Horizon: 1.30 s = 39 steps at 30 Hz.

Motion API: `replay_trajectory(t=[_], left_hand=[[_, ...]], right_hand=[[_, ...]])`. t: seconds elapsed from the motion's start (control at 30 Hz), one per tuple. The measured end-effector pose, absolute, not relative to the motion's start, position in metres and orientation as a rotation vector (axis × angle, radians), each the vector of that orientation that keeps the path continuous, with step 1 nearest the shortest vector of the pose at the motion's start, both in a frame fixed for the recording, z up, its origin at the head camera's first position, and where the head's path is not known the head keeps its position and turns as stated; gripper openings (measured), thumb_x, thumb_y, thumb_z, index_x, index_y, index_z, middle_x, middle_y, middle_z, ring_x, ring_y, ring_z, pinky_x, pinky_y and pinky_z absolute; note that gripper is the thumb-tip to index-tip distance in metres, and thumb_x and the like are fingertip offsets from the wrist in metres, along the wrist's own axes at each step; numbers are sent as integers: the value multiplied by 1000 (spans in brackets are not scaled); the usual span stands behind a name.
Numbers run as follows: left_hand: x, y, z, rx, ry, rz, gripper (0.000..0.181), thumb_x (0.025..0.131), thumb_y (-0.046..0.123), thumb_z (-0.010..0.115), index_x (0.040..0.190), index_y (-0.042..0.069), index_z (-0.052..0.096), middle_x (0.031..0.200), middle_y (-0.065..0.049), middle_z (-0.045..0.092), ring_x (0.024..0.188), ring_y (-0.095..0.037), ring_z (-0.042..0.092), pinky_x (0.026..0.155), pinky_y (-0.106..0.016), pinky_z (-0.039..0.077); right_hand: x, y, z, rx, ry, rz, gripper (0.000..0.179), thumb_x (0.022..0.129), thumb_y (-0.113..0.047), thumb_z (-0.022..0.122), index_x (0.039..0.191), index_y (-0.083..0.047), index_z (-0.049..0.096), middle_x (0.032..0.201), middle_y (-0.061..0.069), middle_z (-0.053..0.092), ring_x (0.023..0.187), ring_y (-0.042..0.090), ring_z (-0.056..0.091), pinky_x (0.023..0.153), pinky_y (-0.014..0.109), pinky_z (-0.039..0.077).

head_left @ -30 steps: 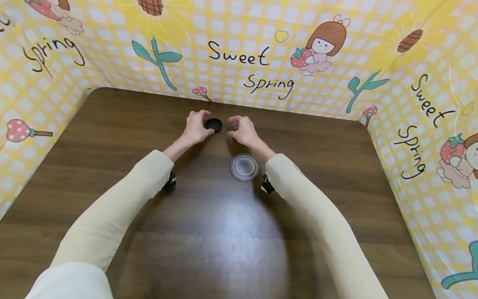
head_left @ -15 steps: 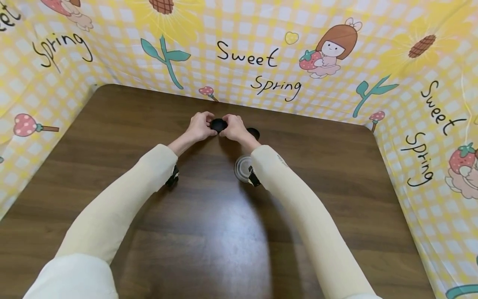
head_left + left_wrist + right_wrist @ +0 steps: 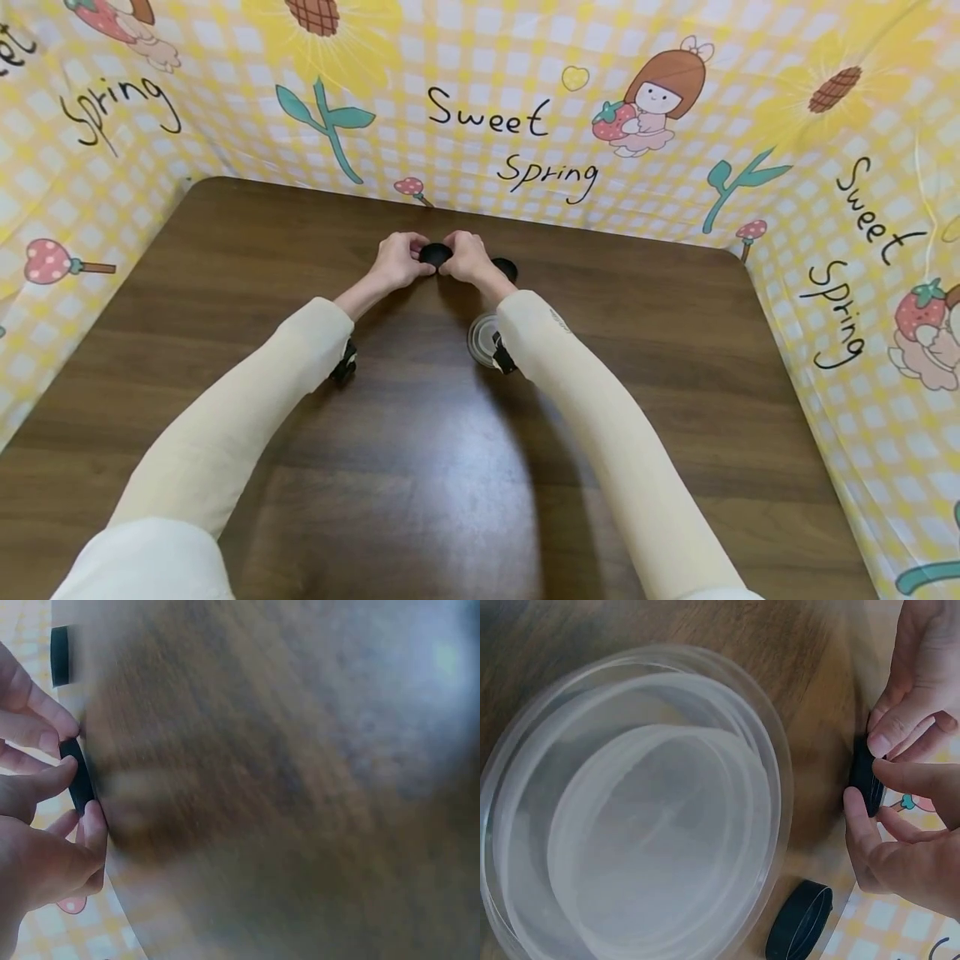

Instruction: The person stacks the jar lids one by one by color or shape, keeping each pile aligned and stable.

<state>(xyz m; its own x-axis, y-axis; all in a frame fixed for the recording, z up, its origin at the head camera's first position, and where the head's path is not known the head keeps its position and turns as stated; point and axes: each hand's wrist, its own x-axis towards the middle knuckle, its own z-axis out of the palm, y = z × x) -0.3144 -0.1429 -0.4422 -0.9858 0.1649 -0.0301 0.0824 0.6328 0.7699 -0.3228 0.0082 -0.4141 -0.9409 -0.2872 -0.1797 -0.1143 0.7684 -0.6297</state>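
Both hands meet at a small round black lid near the table's far edge. My left hand pinches its left side between thumb and fingers. On the other side my right hand grips it the same way. The right wrist view shows the fingertips of both hands around the rim of the black lid. Whether it touches the table I cannot tell. A second black lid stands by my right wrist, partly hidden by it in the head view.
Clear round nested containers or lids lie nearer on the wooden table, partly hidden under my right wrist in the head view. A yellow checked cloth with printed figures hangs around the table's back and sides.
My right hand has moved left and now grips the black lid beside my left hand. The second black lid has come into sight behind it. During the last half second the hands barely move.
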Motion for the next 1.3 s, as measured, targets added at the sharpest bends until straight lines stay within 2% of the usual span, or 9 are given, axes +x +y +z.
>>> replay_trajectory(t=[0.23,0.67,1.07,1.3], left_hand=[[-308,-142,-441,185,2705,1342,46,82,5,75,124,-7,59,114,-24,61,104,-31,58,92,-40,47],[-307,-133,-429,215,2640,1323,45,84,0,71,126,-4,57,115,-21,59,105,-30,56,93,-39,46],[-308,-115,-423,197,2638,1426,43,84,0,72,124,-5,58,116,-21,60,105,-29,57,93,-37,47],[-308,-96,-423,235,2631,1442,41,84,1,72,123,-4,59,115,-20,61,104,-28,58,91,-36,48]], right_hand=[[-321,12,-412,-282,2700,-945,46,83,-5,74,126,0,58,124,13,60,123,27,45,104,31,34],[-314,27,-408,-223,2677,-1054,43,83,-3,73,123,0,58,114,14,63,108,25,56,94,30,43],[-318,48,-406,-243,2647,-1187,43,82,1,72,123,-2,60,109,15,66,105,25,59,91,31,45],[-316,71,-406,-233,2624,-1231,43,83,-1,72,124,-1,59,113,17,63,108,25,57,92,32,46]])
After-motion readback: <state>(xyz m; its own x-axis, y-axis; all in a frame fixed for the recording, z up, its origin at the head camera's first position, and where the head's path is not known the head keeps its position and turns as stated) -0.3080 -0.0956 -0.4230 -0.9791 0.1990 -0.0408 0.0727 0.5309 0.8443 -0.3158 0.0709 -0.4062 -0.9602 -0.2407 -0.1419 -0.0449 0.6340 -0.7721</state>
